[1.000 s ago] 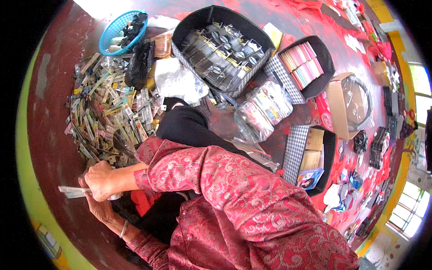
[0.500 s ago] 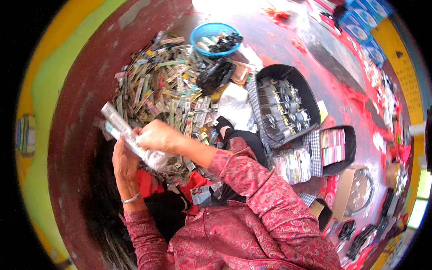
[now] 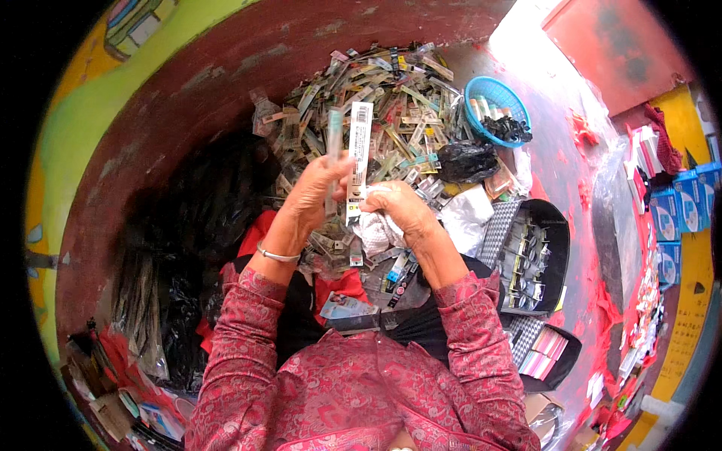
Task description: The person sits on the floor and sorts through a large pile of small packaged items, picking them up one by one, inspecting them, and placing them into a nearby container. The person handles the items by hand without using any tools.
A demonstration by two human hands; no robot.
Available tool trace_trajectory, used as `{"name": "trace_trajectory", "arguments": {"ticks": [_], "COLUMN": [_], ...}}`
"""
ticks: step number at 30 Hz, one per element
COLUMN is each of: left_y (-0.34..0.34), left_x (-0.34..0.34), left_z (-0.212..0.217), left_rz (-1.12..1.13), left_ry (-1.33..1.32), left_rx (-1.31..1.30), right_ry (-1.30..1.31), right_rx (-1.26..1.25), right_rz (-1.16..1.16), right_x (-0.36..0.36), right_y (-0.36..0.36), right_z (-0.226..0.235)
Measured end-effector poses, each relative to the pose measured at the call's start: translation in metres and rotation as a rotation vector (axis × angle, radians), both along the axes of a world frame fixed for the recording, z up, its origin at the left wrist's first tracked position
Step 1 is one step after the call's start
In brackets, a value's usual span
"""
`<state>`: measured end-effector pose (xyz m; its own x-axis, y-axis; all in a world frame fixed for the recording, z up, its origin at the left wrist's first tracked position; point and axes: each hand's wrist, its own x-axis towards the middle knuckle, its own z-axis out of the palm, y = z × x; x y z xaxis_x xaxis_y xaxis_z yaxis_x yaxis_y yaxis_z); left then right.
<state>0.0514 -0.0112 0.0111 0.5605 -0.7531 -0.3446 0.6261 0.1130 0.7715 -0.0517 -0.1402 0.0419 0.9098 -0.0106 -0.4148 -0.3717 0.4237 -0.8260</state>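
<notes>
Upright in front of me is a long white card strip (image 3: 360, 143) with a barcode; its lower end lies between the thumb and fingers of my right hand (image 3: 402, 204). That same hand also grips a crumpled white cloth (image 3: 377, 233). My left hand (image 3: 312, 188), closed, holds a narrow clear sleeve with a teal end (image 3: 334, 134), blurred by motion. Its fingertips come close to the card's left edge; whether they touch it I cannot tell. Just beyond both hands spreads a large heap of narrow clear packets (image 3: 406, 98).
A blue basket (image 3: 526, 105) stands beyond the heap on the right, near a black plastic bag (image 3: 468, 161). Two open black cases with checked lids, one filled with pink-and-white cards (image 3: 543, 353), sit at my right. Dark plastic bags (image 3: 199, 210) lie at the left.
My view has swung to the right. The card and sleeve, tilted left and close together before, now stand upright and apart. My right hand has moved to the card's lower end.
</notes>
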Motion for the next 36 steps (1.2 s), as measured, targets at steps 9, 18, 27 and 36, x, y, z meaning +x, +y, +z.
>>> {"name": "trace_trajectory", "arguments": {"ticks": [9, 18, 27, 36], "left_y": [0.008, -0.011, 0.004, -0.004], "left_x": [0.006, -0.041, -0.045, -0.039], "left_z": [0.007, 0.010, 0.029, 0.006], "left_rz": [0.270, -0.059, -0.336, -0.054], "left_ry": [-0.104, -0.124, -0.298, -0.111], "left_rx": [0.146, 0.137, 0.239, 0.188], "right_ry": [-0.032, -0.693, -0.171, -0.298], "right_rx": [-0.394, -1.310, -1.583, -1.127], "right_rz": [0.442, -0.390, -0.608, -0.566], "right_x": [-0.012, 0.001, -0.002, 0.010], "right_y": [-0.007, -0.003, -0.044, -0.023], "right_z": [-0.008, -0.011, -0.012, -0.007]}}
